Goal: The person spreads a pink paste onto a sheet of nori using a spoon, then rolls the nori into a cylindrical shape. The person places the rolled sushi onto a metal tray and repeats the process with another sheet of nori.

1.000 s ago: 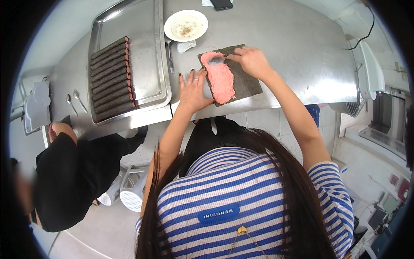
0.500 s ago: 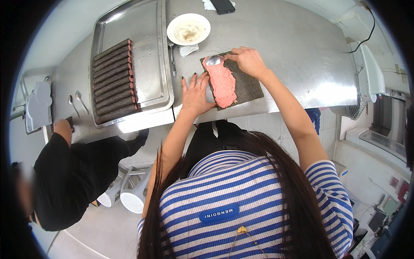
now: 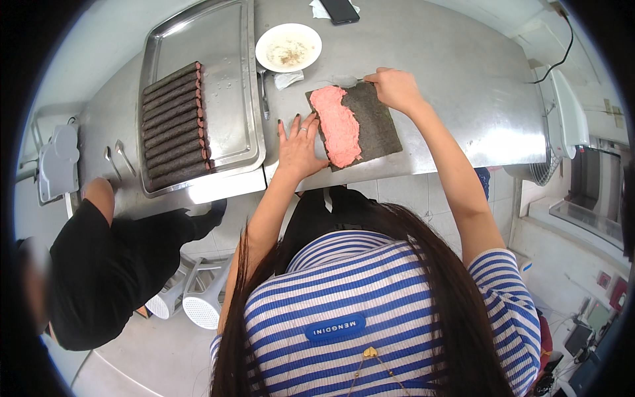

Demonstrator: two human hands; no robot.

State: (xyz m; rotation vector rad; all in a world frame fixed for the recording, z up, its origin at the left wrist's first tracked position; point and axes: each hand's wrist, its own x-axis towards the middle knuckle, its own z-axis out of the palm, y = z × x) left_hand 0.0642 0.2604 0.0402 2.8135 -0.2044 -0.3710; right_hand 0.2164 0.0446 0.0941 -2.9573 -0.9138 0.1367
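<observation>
A dark sheet of seaweed [image 3: 378,129] lies flat on the steel table in front of me. Pink meat paste [image 3: 339,132] covers its left part in a long strip. My left hand [image 3: 299,145] rests with fingers spread along the sheet's left edge, fingertips and thumb beside the paste. My right hand [image 3: 395,88] is closed around the handle of a metal spoon [image 3: 345,81]. The spoon's bowl is at the sheet's far edge, just beyond the top of the paste.
To the left, a steel tray [image 3: 228,40] holds several seaweed rolls [image 3: 175,126] with pink ends. Beyond the sheet stand a white bowl [image 3: 289,47] of cloudy liquid and a phone [image 3: 340,10]. Two spoons [image 3: 120,155] lie left of the tray. Another person [image 3: 112,278] is at the left.
My right hand has moved slightly right and away with the spoon. The spoon's bowl has lifted off the paste and shifted to the sheet's far edge. My left hand stays nearly still.
</observation>
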